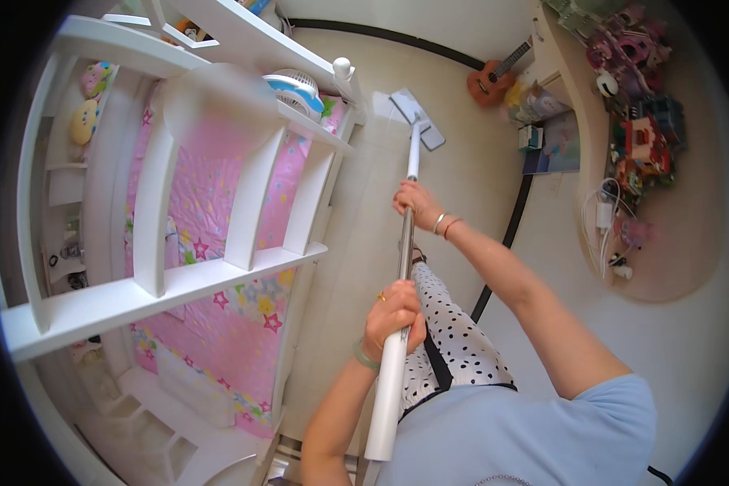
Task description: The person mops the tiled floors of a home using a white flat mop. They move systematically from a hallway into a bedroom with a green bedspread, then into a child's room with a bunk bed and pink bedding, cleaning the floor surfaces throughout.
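A flat mop (390, 389) with a white and silver pole runs from near my body out across the floor. My left hand (394, 318) is wrapped round the thick white upper part of the pole. Farther along, my right hand (415, 204) grips the pole where the silver section meets the white lower one. At the far end, the grey-white rectangular mop head (418, 119) lies flat on the pale floor (364, 219), turned at a slant.
To the left stands a white bunk bed with a ladder (158, 219) and pink star-patterned bedding (211, 194); a blue-white fan (296, 91) sits on it. A small brown guitar (488, 85) leans at the far wall. On the right, a curved shelf (680, 267) carries toys and a white cable.
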The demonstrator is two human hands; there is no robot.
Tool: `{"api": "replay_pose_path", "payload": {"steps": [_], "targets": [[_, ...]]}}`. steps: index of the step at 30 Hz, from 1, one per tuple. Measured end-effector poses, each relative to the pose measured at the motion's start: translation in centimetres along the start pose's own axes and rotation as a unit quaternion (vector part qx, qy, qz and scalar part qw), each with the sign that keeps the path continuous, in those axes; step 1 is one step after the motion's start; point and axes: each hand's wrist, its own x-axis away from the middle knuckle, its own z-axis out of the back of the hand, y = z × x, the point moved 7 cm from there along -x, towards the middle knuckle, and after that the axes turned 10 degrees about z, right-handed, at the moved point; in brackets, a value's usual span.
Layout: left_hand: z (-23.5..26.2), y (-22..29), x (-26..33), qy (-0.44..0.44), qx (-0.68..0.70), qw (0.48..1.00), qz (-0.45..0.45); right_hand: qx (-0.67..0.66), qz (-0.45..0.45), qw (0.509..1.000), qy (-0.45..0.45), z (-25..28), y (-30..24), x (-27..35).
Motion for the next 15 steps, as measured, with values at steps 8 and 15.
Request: {"api": "replay_pose_path", "payload": {"steps": [8, 15], "targets": [[0.5, -9.0, -10.0, 0.096, 0.015, 0.995, -0.024, 0.076, -0.032, 0.995, -0.049, 5.3, 9.4, -10.8], [3.1, -6.5, -4.6, 0.187, 0.025, 0.982, 0.019, 0.099, -0.036, 0.976, -0.193, 1.7, 3.8, -9.3]]}}
